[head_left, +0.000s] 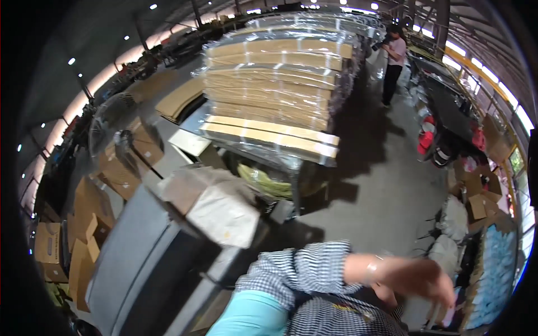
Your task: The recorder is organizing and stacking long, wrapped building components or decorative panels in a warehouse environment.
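My left arm, in a black-and-white checked sleeve, reaches across my body to the right. At its end my left hand (414,278) hangs in the air, smeared by motion, with a thin bracelet at the wrist. Its fingers droop forward, and I cannot make out anything in them. Below that wrist shows a bit of skin that seems to be my right hand (384,294), mostly hidden by the left forearm. Light blue cloth (249,316) covers my left upper arm. Nearest to my hands on the right are pale plastic-wrapped bundles (445,252).
A big film-wrapped stack of cardboard (269,84) stands ahead on a stand. At left are a dark grey padded block (129,252), white sheeting (224,215), a fan (120,137) and cartons (50,249). Another person (394,64) stands in the aisle. Light blue packs (496,274) lie right.
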The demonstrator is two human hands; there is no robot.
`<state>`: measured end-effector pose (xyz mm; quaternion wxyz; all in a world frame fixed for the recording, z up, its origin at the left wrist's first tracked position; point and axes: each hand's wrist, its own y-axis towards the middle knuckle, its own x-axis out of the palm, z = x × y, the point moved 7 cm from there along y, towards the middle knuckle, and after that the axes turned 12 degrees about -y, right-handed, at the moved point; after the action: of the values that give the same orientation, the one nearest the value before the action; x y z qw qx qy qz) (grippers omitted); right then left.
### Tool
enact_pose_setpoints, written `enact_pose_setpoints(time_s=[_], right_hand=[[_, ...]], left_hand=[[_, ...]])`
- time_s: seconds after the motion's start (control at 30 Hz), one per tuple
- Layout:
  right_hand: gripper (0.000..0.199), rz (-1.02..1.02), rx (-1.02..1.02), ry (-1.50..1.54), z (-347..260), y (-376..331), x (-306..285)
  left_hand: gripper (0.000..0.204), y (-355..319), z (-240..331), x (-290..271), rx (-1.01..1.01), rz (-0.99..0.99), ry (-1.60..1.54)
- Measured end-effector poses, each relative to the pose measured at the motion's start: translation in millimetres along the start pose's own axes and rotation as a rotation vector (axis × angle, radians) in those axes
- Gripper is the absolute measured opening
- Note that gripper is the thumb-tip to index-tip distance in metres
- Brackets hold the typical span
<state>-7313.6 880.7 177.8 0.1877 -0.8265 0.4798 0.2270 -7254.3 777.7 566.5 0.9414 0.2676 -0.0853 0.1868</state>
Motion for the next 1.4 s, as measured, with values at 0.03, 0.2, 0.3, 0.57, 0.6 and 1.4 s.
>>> enact_pose_setpoints(time_s=[0.03, 0.2, 0.3, 0.57, 0.6, 1.4], right_hand=[[0.036, 0.004, 0.013, -0.007, 4, 27, -24], [0.039, -0.048, -0.112, -0.288, 27, 260, -86], [0.042, -0.035, -0.319, -0.445, -60, 413, -70], [0.060, -0.060, -0.783, -0.632, -129, 667, 79], [0.059, -0.172, -0.787, -0.654, -128, 685, 112], [0.103, -0.755, -0.809, -0.694, -68, 789, 77]], left_hand=[[0.030, -14, -35, -62, -0.163, 0.193, -0.705], [0.035, -185, -109, -346, 0.170, 1.376, -0.546], [0.041, -322, -183, -422, 0.303, 1.681, -0.851], [0.040, -448, -220, -581, 0.309, 2.171, -0.795], [0.075, -472, -233, -592, 0.372, 2.261, -0.867], [0.068, -432, -234, -733, 0.835, 2.333, -0.566]])
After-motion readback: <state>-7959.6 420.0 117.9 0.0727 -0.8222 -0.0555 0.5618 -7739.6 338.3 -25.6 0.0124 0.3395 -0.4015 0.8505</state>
